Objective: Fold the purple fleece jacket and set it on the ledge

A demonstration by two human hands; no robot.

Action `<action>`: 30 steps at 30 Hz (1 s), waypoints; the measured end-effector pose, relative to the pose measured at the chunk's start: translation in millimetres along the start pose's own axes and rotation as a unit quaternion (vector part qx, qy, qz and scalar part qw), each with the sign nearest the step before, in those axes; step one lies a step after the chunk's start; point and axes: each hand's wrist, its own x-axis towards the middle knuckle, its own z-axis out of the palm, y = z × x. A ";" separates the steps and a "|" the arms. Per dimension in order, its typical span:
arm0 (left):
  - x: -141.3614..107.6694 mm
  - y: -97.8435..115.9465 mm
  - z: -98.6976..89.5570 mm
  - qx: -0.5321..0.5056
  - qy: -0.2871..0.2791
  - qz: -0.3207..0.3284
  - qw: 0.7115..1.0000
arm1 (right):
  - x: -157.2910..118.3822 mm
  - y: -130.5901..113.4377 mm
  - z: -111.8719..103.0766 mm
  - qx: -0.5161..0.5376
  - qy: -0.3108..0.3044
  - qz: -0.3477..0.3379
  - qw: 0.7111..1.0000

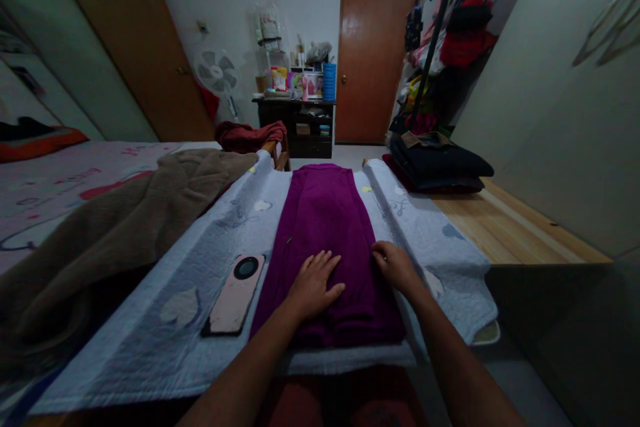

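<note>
The purple garment lies lengthwise, flattened into a long strip, on the pale sheet in front of the person, with the phone just beside it on the left. The left hand rests palm down on it, fingers extended and slightly spread. The right hand is at its right edge, fingers curled in; whether they pinch the fabric cannot be told. The cloth looks soft, limp and fairly light, unlikely to break but apt to crease or slide out of line. Both long edges, or the layered near end, would seem the best holds, taking all layers together.
</note>
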 end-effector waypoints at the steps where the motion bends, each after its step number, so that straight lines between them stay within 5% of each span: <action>1: 0.0 0.1 -0.2 -0.002 0.000 0.000 1.000 | 16.1 1.9 3.4 0.000 0.021 0.015 1.000; 7: -0.4 -0.2 -0.7 -0.009 -0.006 -0.003 1.000 | 78.2 19.2 36.0 0.001 0.126 0.124 0.984; 13: -0.7 -1.7 1.8 -0.012 0.002 -0.002 1.000 | 78.8 38.4 54.0 0.022 0.135 0.127 0.982; 30: -1.9 -1.7 1.5 -0.018 0.000 -0.007 1.000 | 96.4 54.9 59.3 0.028 0.135 0.186 0.973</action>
